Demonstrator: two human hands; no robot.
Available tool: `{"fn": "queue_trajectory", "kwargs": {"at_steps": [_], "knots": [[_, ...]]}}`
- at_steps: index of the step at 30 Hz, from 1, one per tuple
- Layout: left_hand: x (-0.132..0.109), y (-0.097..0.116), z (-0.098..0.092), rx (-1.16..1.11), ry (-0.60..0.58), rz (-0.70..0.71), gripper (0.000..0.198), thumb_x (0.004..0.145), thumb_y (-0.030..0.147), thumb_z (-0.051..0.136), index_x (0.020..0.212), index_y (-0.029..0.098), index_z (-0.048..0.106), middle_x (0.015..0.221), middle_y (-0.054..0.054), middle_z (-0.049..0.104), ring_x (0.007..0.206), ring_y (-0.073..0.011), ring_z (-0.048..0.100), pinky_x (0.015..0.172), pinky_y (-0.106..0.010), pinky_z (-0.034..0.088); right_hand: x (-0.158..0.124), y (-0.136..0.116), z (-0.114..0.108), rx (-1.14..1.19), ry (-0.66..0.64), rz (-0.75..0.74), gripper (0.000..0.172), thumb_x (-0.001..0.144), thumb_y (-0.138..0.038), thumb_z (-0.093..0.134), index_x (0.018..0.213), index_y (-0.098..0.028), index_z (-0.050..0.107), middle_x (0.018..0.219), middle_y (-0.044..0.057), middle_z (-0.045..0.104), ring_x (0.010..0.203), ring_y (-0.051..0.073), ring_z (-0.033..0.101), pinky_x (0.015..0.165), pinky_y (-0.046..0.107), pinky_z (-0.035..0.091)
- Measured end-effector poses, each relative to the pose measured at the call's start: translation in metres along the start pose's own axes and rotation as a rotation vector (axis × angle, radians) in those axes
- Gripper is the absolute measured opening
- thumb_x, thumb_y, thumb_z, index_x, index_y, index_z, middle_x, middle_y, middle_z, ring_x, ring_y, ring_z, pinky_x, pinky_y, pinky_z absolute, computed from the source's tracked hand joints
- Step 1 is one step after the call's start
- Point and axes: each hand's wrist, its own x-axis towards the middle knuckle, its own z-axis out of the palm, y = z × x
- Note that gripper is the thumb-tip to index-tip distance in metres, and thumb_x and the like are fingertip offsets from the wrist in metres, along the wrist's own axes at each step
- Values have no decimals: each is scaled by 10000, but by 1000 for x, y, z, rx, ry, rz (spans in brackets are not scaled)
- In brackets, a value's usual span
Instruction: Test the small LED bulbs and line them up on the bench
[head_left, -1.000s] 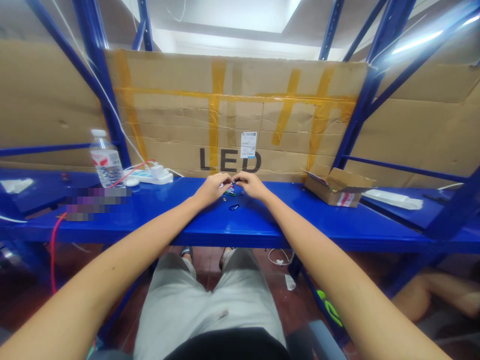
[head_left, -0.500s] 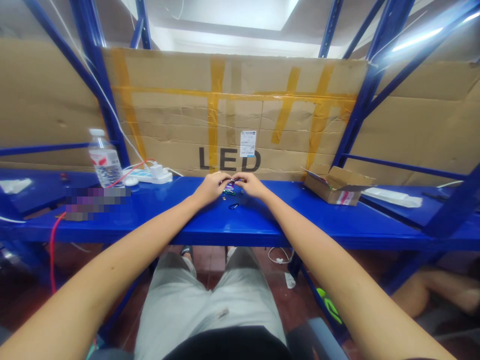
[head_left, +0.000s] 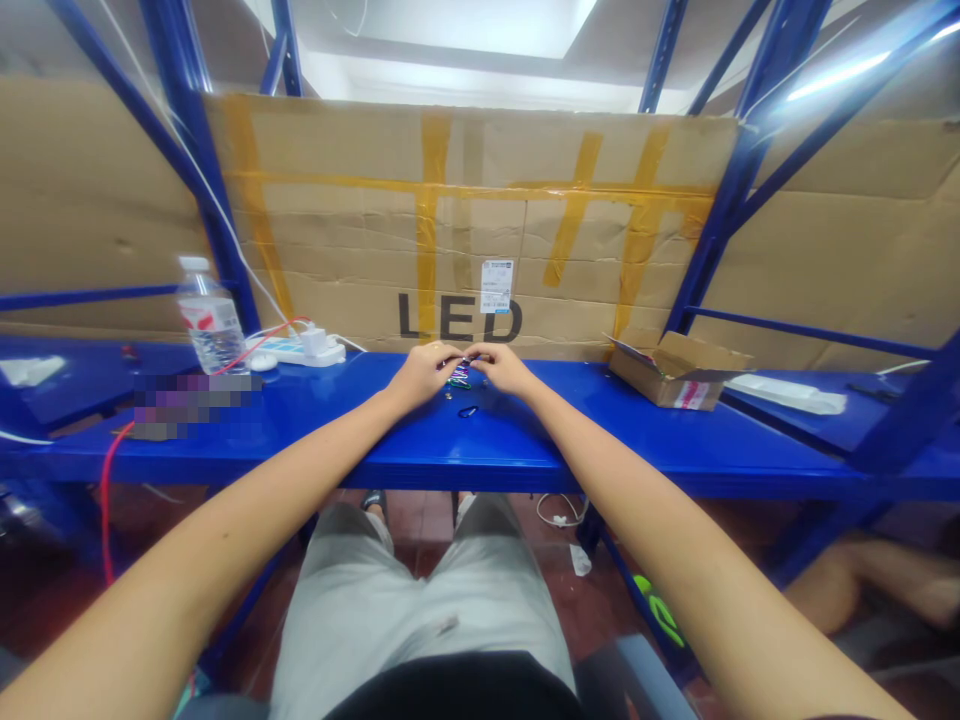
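On the blue bench [head_left: 442, 445], my left hand [head_left: 425, 374] and my right hand [head_left: 504, 369] meet with their fingertips together. Both are closed in a pinch on a small dark purple piece that looks like a carabiner, mostly covered by the fingers. Just below the fingertips lies a small cluster of coloured carabiners [head_left: 458, 378], purple and green among them. A single dark carabiner [head_left: 468, 411] rests apart, closer to the bench's front edge. Beside it is a tiny gold-coloured bit [head_left: 448, 396], too small to name.
To the left stand a water bottle [head_left: 208, 318] and a white power strip [head_left: 289, 350] with cables. An open cardboard box [head_left: 679, 372] sits on the right, a white packet [head_left: 787, 393] beyond it. A large cardboard sheet [head_left: 360, 240] walls off the back between blue posts. Another person's limb [head_left: 862, 580] shows at lower right.
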Motion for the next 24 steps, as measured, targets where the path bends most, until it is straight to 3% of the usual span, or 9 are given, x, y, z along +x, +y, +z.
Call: {"fn": "queue_trajectory", "kwargs": {"at_steps": [24], "knots": [[1,5,-3,20,11,-47,148,904,177,623,942,193,765,922,-49,783,829,-173,706,821,-303,543,0,-4,1,6,38,4,157,728,-165,602,848,-163,704,891,46,713,865,198,630,895,360,479]]}}
